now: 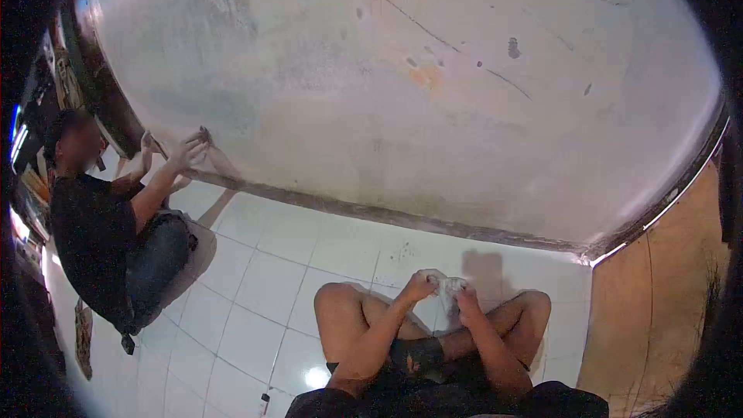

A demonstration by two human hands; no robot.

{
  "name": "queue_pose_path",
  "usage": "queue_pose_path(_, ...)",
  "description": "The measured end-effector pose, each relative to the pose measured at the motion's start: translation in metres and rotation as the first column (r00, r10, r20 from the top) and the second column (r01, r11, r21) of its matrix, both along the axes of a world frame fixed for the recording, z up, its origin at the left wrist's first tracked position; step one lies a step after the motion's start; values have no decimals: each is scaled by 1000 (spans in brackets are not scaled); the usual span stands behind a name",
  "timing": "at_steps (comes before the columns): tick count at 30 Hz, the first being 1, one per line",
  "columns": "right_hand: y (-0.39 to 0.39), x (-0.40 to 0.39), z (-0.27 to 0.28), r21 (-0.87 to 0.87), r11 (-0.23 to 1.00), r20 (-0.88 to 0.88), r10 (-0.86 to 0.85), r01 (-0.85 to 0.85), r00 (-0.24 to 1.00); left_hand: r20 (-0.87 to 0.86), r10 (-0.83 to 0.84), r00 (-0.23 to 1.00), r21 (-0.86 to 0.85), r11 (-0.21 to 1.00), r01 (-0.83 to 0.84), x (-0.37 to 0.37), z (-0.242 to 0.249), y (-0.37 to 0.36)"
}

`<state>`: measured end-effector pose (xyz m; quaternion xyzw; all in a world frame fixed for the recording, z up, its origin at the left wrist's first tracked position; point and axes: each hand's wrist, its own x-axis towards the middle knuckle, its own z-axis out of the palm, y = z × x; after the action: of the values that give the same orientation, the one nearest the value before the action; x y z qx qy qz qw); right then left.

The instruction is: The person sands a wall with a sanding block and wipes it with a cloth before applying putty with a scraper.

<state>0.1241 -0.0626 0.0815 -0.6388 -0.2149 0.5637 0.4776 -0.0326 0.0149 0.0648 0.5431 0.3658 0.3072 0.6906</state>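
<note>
Above my crossed legs, a small crumpled whitish piece (448, 288) is stretched between my two hands. Whether it is thin plastic or cloth I cannot make out. My left hand (420, 286) has its fingers closed on the left side of it. On the other side my right hand (467, 304) pinches it, a little lower and closer to my knee. Part of the piece is hidden by my fingers.
I sit on a white tiled floor (263, 286) before a stained, scratched wall (371, 101). A person in a dark shirt (91, 240) sits at the left, hands raised near the wall. A brown wooden panel (650, 294) stands right. A small marked object (264, 404) lies at the bottom.
</note>
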Motion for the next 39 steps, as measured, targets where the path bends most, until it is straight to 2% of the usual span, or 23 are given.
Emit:
queue_pose_path(4,3,8,-13,143,980,-227,170,-140,959,-220,56,974,218,976,-7,-10,27,-10)
queue_pose_path(6,3,9,-7,192,969,-331,211,-153,920,-360,104,927,309,951,13,-10,46,-13)
queue_pose_path(8,-1,-1,25,219,968,-404,207,-125,891,-259,115,959,292,956,-36,-9,40,-13)
queue_pose_path(9,2,9,-5,133,982,-422,180,-136,888,-209,119,971,276,959,-58,-8,35,-16)
queue_pose_path(11,15,36,-98,-37,987,-452,125,-158,883,-222,140,965,283,956,-73,-4,20,-15)
queue_pose_path(14,-1,3,10,138,957,-526,288,-255,800,-168,173,971,238,962,-130,-5,24,-17)
queue_pose_path(15,3,4,13,64,958,-457,278,-280,845,-137,187,973,210,965,-156,-5,26,-18)
queue_pose_path(17,4,6,17,-92,946,-306,271,-311,913,-175,208,962,281,947,-154,-4,20,-15)
queue_pose_path(19,10,22,-44,107,906,-147,421,-409,895,-197,228,954,331,931,-155,-5,19,-14)
queue_pose_path(21,8,25,-47,374,767,221,472,-521,854,-202,243,949,360,919,-159,-5,21,-13)
queue_pose_path(22,0,19,-13,501,621,476,384,-603,791,-193,250,949,370,914,-166,-6,19,-13)
queue_pose_path(24,-4,16,1,516,686,318,403,-513,858,-171,262,950,388,904,-180,-7,18,-13)
queue_pose_path(25,-1,17,-12,327,876,-114,409,-355,905,-174,256,951,386,906,-173,-7,20,-13)
queue_pose_path(26,1,20,-23,44,965,-507,244,-258,827,-177,250,952,385,908,-167,-8,22,-13)
queue_pose_path(29,-1,15,-17,-82,970,-489,162,-230,857,-125,123,985,327,942,-76,-17,2,-6)
queue_pose_path(30,4,20,-31,-4,963,-302,254,-268,919,-94,62,994,304,952,-31,-21,-6,-4)
queue_pose_path(31,8,15,-11,-30,962,-228,257,-270,939,-202,142,969,422,905,-45,-26,8,-5)
queue_pose_path(34,42,-9,58,-44,959,48,280,-279,959,-94,297,950,17,955,-296,-29,31,-1)
queue_pose_path(35,67,-6,60,162,873,389,373,-461,843,11,356,934,129,926,-355,-32,18,5)
queue_pose_path(36,91,-4,62,234,739,828,188,-631,528,-5,409,912,176,899,-402,-33,7,9)
queue_pose_path(37,116,-1,63,282,676,959,-170,-681,228,-16,461,887,226,866,-446,-35,-3,13)
queue_pose_path(38,126,-21,131,465,641,855,-147,-611,497,-25,512,859,275,830,-486,-36,-9,16)
queue_pose_path(39,129,-39,187,426,723,872,-169,-543,459,-128,486,865,230,863,-450,-45,24,8)
